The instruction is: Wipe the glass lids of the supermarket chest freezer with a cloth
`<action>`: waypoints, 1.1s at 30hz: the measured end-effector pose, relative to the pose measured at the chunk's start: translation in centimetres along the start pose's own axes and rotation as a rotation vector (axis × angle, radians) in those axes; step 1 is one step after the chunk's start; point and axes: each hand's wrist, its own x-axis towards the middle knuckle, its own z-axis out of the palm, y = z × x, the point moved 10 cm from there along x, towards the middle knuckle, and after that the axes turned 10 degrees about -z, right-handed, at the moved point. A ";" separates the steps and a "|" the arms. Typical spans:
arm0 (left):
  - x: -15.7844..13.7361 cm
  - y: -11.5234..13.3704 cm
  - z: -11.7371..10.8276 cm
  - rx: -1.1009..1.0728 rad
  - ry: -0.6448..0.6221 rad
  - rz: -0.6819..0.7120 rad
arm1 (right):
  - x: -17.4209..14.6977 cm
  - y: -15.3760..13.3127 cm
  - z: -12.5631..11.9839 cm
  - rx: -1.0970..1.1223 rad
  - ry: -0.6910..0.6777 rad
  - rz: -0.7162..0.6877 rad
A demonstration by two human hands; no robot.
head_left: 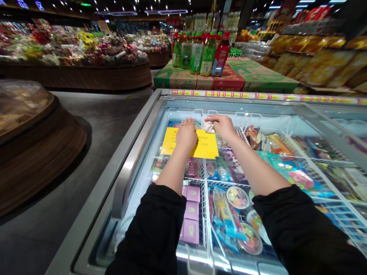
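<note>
A yellow paper notice (208, 147) with dark writing lies on the glass lid of a chest freezer (137, 126). My left hand (187, 133) rests flat on the notice, fingers stretched toward its far edge. Just to the right, my right hand (222, 125) grips a bunched pale cloth (208, 125) at the notice's far right corner. The cloth touches the glass or sits very close to it; I cannot tell which. Beneath the lid, frozen goods in white wire baskets show through, among them pink boxes (191, 210) and round tubs (237, 197).
A curved metal handle (126, 183) runs along the lid's left side. Price labels (229, 94) line the freezer's back edge. Behind it, bottles (197, 53) stand on cardboard boxes (220, 79). Wooden display stands (77, 76) occupy the left, beyond a dark floor (100, 126).
</note>
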 end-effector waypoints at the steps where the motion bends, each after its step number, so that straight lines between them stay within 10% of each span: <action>1: 0.0 0.1 0.1 0.014 -0.010 0.001 | -0.4 -0.7 0.5 -0.062 -0.071 -0.049; 9: -0.1 0.2 0.1 0.042 -0.019 0.003 | -3.3 -5.8 2.0 -0.314 -0.275 -0.232; 16: 0.0 0.1 -0.1 0.022 -0.008 -0.025 | -0.2 -0.4 0.7 -0.345 -0.267 -0.125; 33: -0.5 0.7 -0.4 0.158 0.005 -0.019 | -0.7 0.2 0.8 -0.324 -0.260 -0.225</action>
